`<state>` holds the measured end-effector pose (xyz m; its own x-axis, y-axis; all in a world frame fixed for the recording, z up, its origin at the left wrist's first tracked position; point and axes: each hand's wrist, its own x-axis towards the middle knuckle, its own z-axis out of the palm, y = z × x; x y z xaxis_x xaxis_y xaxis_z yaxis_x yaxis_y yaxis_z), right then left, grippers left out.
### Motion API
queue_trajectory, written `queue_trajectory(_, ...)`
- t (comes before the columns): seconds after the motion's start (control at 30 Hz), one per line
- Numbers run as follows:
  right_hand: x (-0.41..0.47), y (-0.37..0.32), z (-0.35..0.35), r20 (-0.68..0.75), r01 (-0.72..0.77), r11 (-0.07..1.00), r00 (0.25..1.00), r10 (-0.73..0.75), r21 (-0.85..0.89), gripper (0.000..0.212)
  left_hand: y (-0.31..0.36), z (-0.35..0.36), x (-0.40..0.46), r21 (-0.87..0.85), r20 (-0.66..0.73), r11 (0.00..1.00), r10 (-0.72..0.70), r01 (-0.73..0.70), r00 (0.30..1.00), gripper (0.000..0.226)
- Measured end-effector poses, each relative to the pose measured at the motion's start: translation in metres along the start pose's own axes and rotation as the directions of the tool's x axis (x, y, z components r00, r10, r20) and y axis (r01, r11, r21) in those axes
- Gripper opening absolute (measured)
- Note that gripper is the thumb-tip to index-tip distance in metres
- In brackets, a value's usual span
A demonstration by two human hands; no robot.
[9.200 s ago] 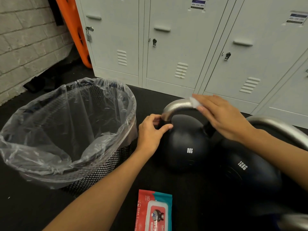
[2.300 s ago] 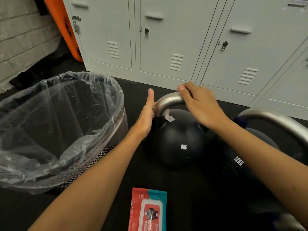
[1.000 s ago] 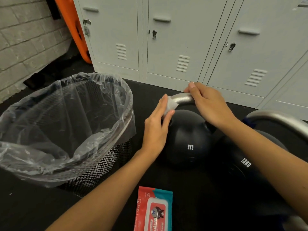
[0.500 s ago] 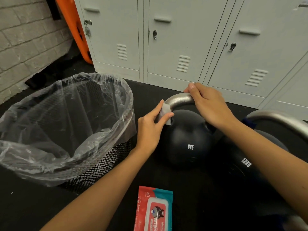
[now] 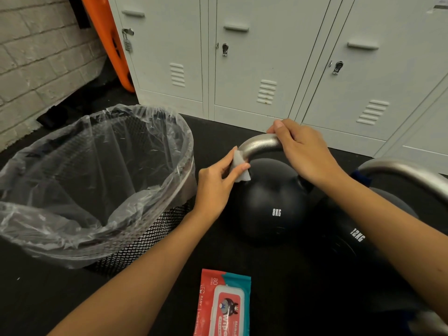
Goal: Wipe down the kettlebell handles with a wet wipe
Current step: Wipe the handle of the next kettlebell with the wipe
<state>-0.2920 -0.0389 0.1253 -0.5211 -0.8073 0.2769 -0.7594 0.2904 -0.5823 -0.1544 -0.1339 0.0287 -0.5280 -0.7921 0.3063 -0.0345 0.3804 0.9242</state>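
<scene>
Hands [image 5: 261,163] on kettlebell handle [image 5: 260,145]

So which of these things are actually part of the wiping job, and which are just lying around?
Part of the job:
- wet wipe, pinched in the left hand against the handle's left bend
- 8 kg kettlebell, its handle held by the right hand
- 12 kg kettlebell
- wipes pack

Just lying about:
- lined bin
- lockers
- orange board

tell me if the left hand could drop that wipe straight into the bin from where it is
Probably yes. The left hand pinches the wet wipe at the 8KG kettlebell's handle, and the lined bin stands right beside it, mouth open, with nothing between them. A short sideways move should do.
</scene>
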Motion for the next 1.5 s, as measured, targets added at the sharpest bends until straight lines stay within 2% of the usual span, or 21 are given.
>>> queue_trajectory(0.17,0.002,0.003,-0.005,-0.129,-0.068,0.931,0.984,0.122,0.358,0.028,0.029,0.004,0.018,0.047,0.040,0.984,0.172,-0.174,0.984,0.050)
queue_trajectory(0.23,0.002,0.000,-0.014,-0.246,0.036,0.960,0.969,0.036,0.279,0.024,0.039,0.006,0.023,0.117,0.087,0.960,0.244,-0.253,0.966,0.047)
queue_trajectory(0.3,0.002,-0.006,-0.025,-0.352,0.164,0.973,0.931,-0.099,0.162,0.024,0.047,0.010,0.029,0.155,0.122,0.950,0.255,-0.273,0.959,0.050)
queue_trajectory(0.43,0.005,-0.016,-0.033,-0.383,0.287,0.926,0.906,-0.180,0.245,0.021,0.060,0.020,0.037,0.137,0.190,0.957,0.228,-0.255,0.955,0.073)
queue_trajectory(0.53,0.002,-0.018,-0.021,-0.283,0.300,0.923,0.931,-0.229,0.241,0.016,0.062,0.026,0.036,0.061,0.173,0.974,0.204,-0.218,0.963,0.092)
queue_trajectory(0.6,0.000,-0.014,-0.012,-0.122,0.289,0.935,0.956,-0.268,0.208,0.022,0.055,0.023,0.032,0.050,0.091,0.981,0.181,-0.186,0.979,0.100)
queue_trajectory(0.67,0.000,-0.006,-0.008,0.033,0.305,0.944,0.950,-0.311,0.125,0.025,0.042,0.019,0.025,0.074,0.041,0.992,0.099,-0.102,0.994,0.107)
queue_trajectory(0.73,0.003,0.002,-0.009,0.102,0.399,0.917,0.912,-0.396,-0.007,0.025,0.027,0.013,0.013,0.084,0.028,0.996,-0.037,0.035,0.999,0.110)
queue_trajectory(0.8,0.006,0.009,-0.012,0.121,0.420,0.904,0.904,-0.410,-0.074,0.025,0.012,0.007,0.002,0.094,0.040,0.988,-0.128,0.124,0.991,0.102)
queue_trajectory(0.87,0.008,0.011,-0.016,0.110,0.312,0.947,0.947,-0.303,-0.079,0.024,-0.001,0.002,-0.005,0.125,0.051,0.981,-0.158,0.151,0.986,0.082)
queue_trajectory(0.97,0.014,0.005,-0.014,0.124,0.167,0.979,0.980,-0.153,-0.115,0.024,-0.009,-0.002,-0.006,0.172,0.051,0.976,-0.144,0.134,0.988,0.054)
queue_trajectory(1.07,0.023,-0.010,0.001,0.176,0.144,0.953,0.979,-0.099,-0.265,0.029,-0.009,-0.001,-0.005,0.187,0.021,0.976,-0.115,0.110,0.993,0.043)
queue_trajectory(1.13,0.027,-0.024,0.015,0.231,0.201,0.880,0.967,-0.108,-0.430,0.031,-0.009,0.000,-0.005,0.200,0.006,0.975,-0.099,0.096,0.995,0.042)
queue_trajectory(1.2,0.025,-0.035,0.028,0.300,0.343,0.728,0.934,-0.195,-0.593,0.030,-0.009,-0.001,-0.004,0.222,0.002,0.971,-0.090,0.088,0.996,0.043)
queue_trajectory(1.27,0.019,-0.036,0.036,0.359,0.480,0.602,0.877,-0.318,-0.639,0.024,-0.010,-0.001,-0.004,0.249,0.003,0.964,-0.092,0.088,0.996,0.045)
queue_trajectory(1.33,0.013,-0.021,0.036,0.407,0.605,0.515,0.793,-0.452,-0.607,0.019,-0.009,-0.001,-0.003,0.260,0.005,0.961,-0.099,0.094,0.995,0.046)
queue_trajectory(1.43,0.012,0.000,0.017,0.388,0.669,0.564,0.742,-0.547,-0.485,0.025,-0.008,-0.001,-0.004,0.234,-0.003,0.968,-0.095,0.093,0.995,0.046)
queue_trajectory(1.5,0.014,-0.002,0.000,0.391,0.620,0.650,0.784,-0.483,-0.440,0.031,-0.007,-0.001,-0.004,0.213,0.000,0.972,-0.103,0.101,0.995,0.047)
